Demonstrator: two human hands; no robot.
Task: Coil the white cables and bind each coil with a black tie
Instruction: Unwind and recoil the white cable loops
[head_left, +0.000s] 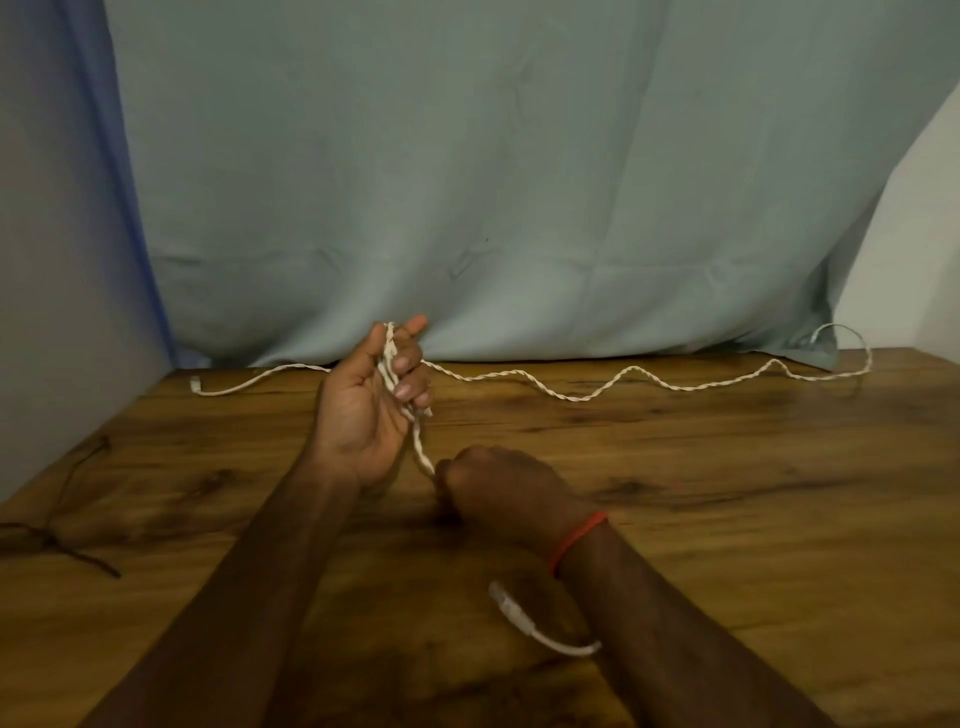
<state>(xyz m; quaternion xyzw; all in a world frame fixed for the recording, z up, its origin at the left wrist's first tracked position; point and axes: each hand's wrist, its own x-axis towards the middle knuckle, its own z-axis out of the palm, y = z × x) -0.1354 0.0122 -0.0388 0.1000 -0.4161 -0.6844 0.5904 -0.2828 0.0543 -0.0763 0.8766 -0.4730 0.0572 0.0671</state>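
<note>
Coiling under way: the left hand (363, 410), palm up, fingers curled round several loops of white braided cable (576, 399); the right hand (493, 488), fisted, clamps the strand just below. The slack runs left to right along the far edge of the wooden table (727, 493). Next, likely, another loop; thin black ties (52, 540) lie near left.

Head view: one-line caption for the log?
Left hand holds loops of white cable, right hand grips the strand below; black ties lie on the table.
</note>
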